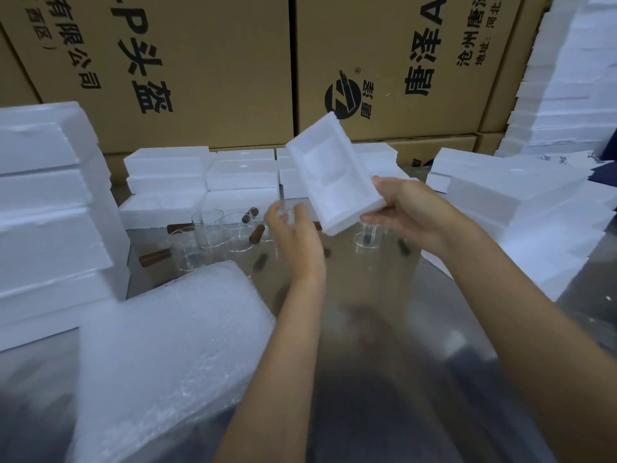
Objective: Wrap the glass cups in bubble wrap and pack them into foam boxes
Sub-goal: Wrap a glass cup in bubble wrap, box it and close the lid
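The right hand (405, 208) grips one end of a white moulded foam box half (329, 177), thumb on the recessed face and fingers beneath, and holds it tilted in the air above the shiny metal table (384, 329). The left hand (293, 228) is raised just beside the lower corner of the foam; its fingers curl narrowly around something small and clear, which blur prevents identifying. Several clear glass cups with brown wooden handles (213, 235) stand unwrapped on the table beyond the hands, one directly below the lifted foam. A stack of bubble wrap sheets (167, 355) lies at near left, untouched. Closed white foam boxes (200, 175) are stacked behind the cups against brown printed cartons (200, 61). Assessment: packing of this box has not yet begun. Risk: the foam is held by one end only; if lowered carelessly it could knock the cup beneath it, and crowded cups may strike each other when one is picked out.
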Available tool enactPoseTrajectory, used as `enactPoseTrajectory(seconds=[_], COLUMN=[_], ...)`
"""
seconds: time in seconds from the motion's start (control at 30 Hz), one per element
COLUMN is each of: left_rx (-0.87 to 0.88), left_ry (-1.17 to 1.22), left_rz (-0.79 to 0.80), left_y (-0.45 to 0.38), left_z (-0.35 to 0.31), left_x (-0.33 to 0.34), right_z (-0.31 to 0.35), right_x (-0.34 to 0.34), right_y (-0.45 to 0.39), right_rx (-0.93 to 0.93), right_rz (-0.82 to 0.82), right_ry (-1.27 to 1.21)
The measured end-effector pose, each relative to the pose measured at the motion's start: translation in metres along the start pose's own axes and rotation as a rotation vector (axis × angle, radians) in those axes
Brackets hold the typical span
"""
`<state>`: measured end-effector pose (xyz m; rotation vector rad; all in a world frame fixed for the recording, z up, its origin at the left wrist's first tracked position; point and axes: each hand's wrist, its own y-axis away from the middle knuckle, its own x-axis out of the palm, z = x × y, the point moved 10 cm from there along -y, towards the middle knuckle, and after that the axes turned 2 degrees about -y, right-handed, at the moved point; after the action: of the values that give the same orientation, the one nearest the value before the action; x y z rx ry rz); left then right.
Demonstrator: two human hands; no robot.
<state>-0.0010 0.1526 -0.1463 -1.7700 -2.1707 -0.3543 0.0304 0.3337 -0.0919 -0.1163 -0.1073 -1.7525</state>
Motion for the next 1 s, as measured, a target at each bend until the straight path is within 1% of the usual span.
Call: enactPoseTrajectory(seconds=[0.07, 0.13, 0.2, 0.27, 0.3, 0.37, 0.43, 0.47, 0.53, 0.6, 0.67, 0.73, 0.77, 0.83, 0.9, 0.93, 1.0], left_rx=[-0.02, -0.013, -0.019, -0.029, -0.019, 0.033, 0.093, 0.111, 0.133, 0.176, 0.219, 0.229, 0.196, 0.089, -0.022, -0.066, -0.102], left_ry=[0.034, -0.005, -0.108, -0.297, -0.437, -0.726, -0.962, -1.034, -1.107, -1.166, -1.246, -1.329, -1.349, -1.409, -1.489, -1.513, -1.499], left_rz=[-0.019, -0.006, 0.07, 0.182, 0.236, 0.342, 0.387, 0.382, 0.373, 0.35, 0.296, 0.258, 0.273, 0.353, 0.433, 0.455, 0.476], left_y=[-0.001, -0.005, -0.009, -0.002, 0.005, 0.016, 0.025, 0.026, 0.027, 0.029, 0.026, 0.018, 0.014, 0.009, 0.006, 0.003, -0.001], left_z=[-0.016, -0.031, -0.038, -0.037, -0.035, -0.027, -0.027, -0.029, -0.035, -0.044, -0.059, -0.068, -0.067, -0.058, -0.043, -0.037, -0.031], left_x=[-0.01, -0.021, -0.028, -0.031, -0.033, -0.038, -0.047, -0.052, -0.057, -0.063, -0.075, -0.089, -0.096, -0.106, -0.115, -0.12, -0.125], right_z=[-0.018, -0.046, -0.075, -0.096, -0.102, -0.107, -0.102, -0.098, -0.091, -0.086, -0.069, -0.047, -0.038, -0.031, -0.035, -0.038, -0.046], right_x=[0.006, 0.008, 0.005, -0.001, -0.006, -0.021, -0.038, -0.044, -0.051, -0.053, -0.044, -0.024, -0.011, 0.012, 0.032, 0.04, 0.053], right_y=[0.026, 0.048, 0.068, 0.083, 0.087, 0.089, 0.088, 0.087, 0.086, 0.086, 0.082, 0.069, 0.06, 0.034, 0.002, -0.012, -0.034], right_rx=[0.047, 0.128, 0.229, 0.31, 0.333, 0.329, 0.26, 0.217, 0.179, 0.186, 0.093, -0.047, -0.094, -0.135, -0.101, -0.069, -0.024], right_rz=[0.088, 0.129, 0.15, 0.157, 0.134, 0.0, -0.181, -0.248, -0.337, -0.403, -0.421, -0.375, -0.334, -0.234, -0.142, -0.121, -0.115], right_ry=[-0.096, -0.181, -0.189, -0.125, -0.098, -0.103, -0.145, -0.144, -0.04, 0.183, 0.395, 0.584, 0.665, 0.794, 0.916, 0.941, 0.948])
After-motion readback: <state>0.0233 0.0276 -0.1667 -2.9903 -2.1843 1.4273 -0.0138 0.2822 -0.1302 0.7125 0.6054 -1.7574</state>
